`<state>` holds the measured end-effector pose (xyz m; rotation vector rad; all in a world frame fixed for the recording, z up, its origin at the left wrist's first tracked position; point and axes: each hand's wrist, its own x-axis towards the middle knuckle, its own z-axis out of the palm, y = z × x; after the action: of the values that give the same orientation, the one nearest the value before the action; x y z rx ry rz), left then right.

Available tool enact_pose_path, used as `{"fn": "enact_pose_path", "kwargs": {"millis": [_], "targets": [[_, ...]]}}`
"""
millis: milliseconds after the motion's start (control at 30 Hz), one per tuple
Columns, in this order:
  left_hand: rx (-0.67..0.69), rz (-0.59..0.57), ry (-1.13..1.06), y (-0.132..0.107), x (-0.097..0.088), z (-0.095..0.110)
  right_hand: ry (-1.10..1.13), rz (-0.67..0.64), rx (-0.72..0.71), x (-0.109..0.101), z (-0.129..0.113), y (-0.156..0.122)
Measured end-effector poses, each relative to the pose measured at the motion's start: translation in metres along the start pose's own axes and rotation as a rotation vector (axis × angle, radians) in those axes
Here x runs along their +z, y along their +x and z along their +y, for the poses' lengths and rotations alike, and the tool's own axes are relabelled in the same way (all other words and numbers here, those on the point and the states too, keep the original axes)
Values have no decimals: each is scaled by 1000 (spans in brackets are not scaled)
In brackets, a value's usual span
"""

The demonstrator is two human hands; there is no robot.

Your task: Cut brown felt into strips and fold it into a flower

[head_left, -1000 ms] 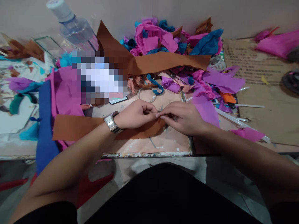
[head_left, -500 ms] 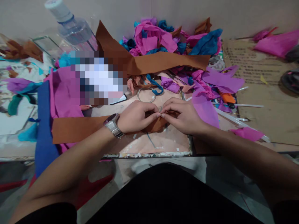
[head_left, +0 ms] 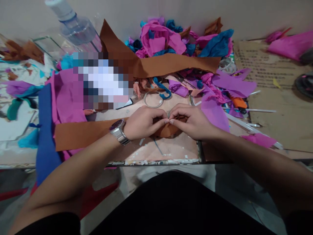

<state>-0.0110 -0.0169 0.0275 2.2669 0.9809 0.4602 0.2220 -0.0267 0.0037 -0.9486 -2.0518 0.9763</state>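
Observation:
My left hand and my right hand meet over the table, thumbs and fingertips pinched together on a strip of brown crepe paper. The strip bulges out below my fingers, and its longer end runs left beneath my left wrist, which wears a metal watch. What lies right between the fingertips is too small to see clearly. Just beyond my hands rests a ring of thin wire, with a twisted blue paper piece beside it.
Pink, purple and blue crumpled paper piles up at the back under a long brown strip. A clear bottle stands back left. Blue and pink sheets hang at the left. White sticks and cardboard lie right.
The brown strip shows a little more below and between my fingers, its bulge slightly rounder. Both hands keep their pinch in nearly the same place.

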Motion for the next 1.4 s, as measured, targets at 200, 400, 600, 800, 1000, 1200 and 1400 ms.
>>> {"fn": "enact_pose_path", "kwargs": {"millis": [200, 400, 600, 800, 1000, 1200, 1400], "targets": [[-25, -55, -100, 0, -2, -1, -79, 28, -83, -3, -1, -1], [66, 40, 162, 0, 2, 1, 61, -7, 64, -2, -2, 1], [202, 119, 312, 1, 9, -3, 247, -26, 182, -3, -2, 5], [166, 139, 228, -1, 7, -1, 213, -24, 139, -4, -2, 5], [102, 89, 74, -1, 0, 7, 132, -16, 83, -2, -1, 4], [79, 128, 69, -1, 0, 5, 179, -6, 127, -4, -1, 4], [89, 166, 109, -2, 0, 2, 142, 4, 103, -6, -3, 4]]}}
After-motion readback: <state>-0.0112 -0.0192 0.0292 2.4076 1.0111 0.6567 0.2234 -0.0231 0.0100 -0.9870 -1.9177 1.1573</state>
